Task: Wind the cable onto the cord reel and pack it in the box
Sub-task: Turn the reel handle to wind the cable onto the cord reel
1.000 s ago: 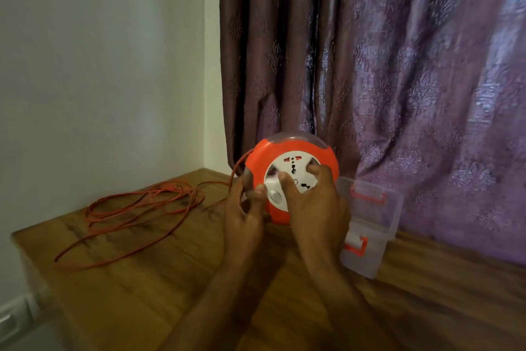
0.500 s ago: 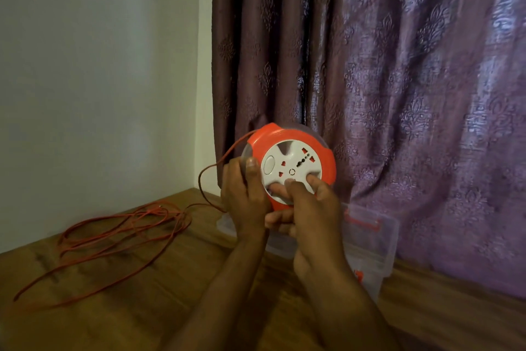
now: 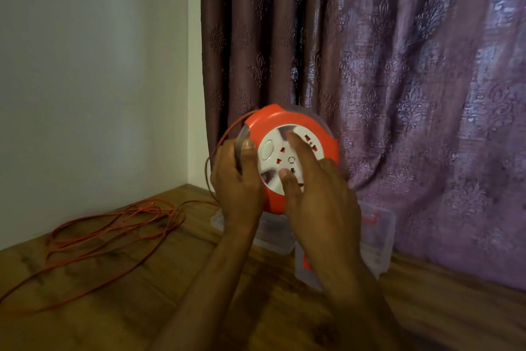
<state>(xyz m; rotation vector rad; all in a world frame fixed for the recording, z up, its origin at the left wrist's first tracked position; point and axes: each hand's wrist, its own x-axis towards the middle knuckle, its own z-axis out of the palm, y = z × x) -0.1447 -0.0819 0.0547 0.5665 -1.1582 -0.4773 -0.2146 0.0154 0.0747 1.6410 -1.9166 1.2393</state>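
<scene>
Change since earlier frame: round orange plastic cord reel with white socket face (image 3: 287, 161) raised higher above the wooden table (image 3: 142, 293); white face turned.

Left hand (image 3: 237, 180): fingers curled round the reel's left rim.

Right hand (image 3: 316, 194): fingertips (image 3: 284, 175) spread, pressing the white face.

Thin orange cable (image 3: 108, 231): mostly unwound, loose on the table, lower left of the reel, entering its left edge.

Clear plastic box with orange latches (image 3: 375, 237): below, behind the right hand.

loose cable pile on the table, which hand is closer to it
Left. The left hand grips the cord reel's left rim, on the side where the loose cable trails down to the table. The right hand presses the reel's white face, farther right.
</scene>
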